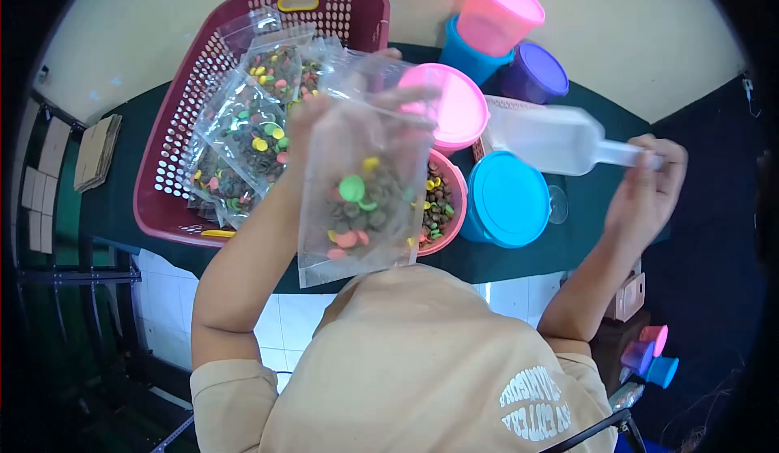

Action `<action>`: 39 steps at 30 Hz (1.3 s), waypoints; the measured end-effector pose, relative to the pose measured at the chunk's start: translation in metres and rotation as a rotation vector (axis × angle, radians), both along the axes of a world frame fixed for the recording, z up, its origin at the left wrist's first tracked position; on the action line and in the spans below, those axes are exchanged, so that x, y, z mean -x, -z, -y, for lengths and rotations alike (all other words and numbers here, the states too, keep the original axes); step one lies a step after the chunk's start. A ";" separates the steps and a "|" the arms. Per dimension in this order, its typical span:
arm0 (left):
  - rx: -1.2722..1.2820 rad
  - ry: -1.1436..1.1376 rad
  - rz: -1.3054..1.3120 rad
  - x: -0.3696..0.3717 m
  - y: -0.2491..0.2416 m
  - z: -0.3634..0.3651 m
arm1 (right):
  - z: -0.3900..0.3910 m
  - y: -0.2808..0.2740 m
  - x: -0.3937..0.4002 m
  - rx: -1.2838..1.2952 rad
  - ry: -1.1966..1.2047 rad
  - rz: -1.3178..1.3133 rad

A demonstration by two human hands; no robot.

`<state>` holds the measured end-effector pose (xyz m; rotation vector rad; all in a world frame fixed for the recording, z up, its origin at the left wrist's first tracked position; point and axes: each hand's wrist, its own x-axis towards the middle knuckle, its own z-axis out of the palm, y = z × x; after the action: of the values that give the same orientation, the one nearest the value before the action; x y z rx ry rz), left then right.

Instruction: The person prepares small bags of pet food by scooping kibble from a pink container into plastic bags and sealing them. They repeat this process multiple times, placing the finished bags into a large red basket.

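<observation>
My left hand (316, 116) grips the top of a clear plastic bag (361, 206), its fingers blurred behind the film. Brown, green, yellow and pink disc-shaped pieces sit inside the bag. In my right hand (649, 181), fingers are closed on the handle of a translucent scoop (560, 141), which points left and looks empty. Partly hidden by the bag is an open pink tub (458, 197) of the same pieces. A pink-lidded container (450, 108) stands just behind that tub, and a blue-lidded tub (510, 200) sits below the scoop.
At the left, a maroon perforated basket (166, 149) holds several filled bags (247, 141). A pink tub (499, 15) rests on a blue one (471, 60), beside a purple tub (535, 73). Flat cardboard (97, 153) lies at the table's (122, 210) left end.
</observation>
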<state>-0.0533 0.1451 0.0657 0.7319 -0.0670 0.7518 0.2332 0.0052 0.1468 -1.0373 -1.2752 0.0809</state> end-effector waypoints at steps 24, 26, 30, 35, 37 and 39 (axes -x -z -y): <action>0.051 -0.308 -0.002 0.011 -0.001 0.006 | 0.119 0.324 -0.193 0.647 0.813 -1.069; 0.055 -0.311 -0.004 0.009 -0.003 0.010 | 0.112 0.325 -0.185 0.672 0.790 -1.091; 0.060 -0.310 0.000 0.008 -0.001 0.010 | 0.101 0.333 -0.194 0.763 0.857 -0.936; -0.002 -0.442 -0.072 0.011 -0.004 0.005 | 0.040 0.254 -0.137 0.402 0.799 -0.355; -0.019 -0.412 -0.039 0.016 -0.001 0.002 | 0.005 0.195 -0.064 0.617 0.473 0.074; 0.006 -0.420 -0.006 0.019 -0.002 0.002 | -0.025 0.183 -0.013 0.681 0.299 0.504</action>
<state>-0.0719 0.1433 0.0679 0.7512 0.0979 1.1491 0.2467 0.0304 -0.0357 -1.9146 -1.5678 0.0220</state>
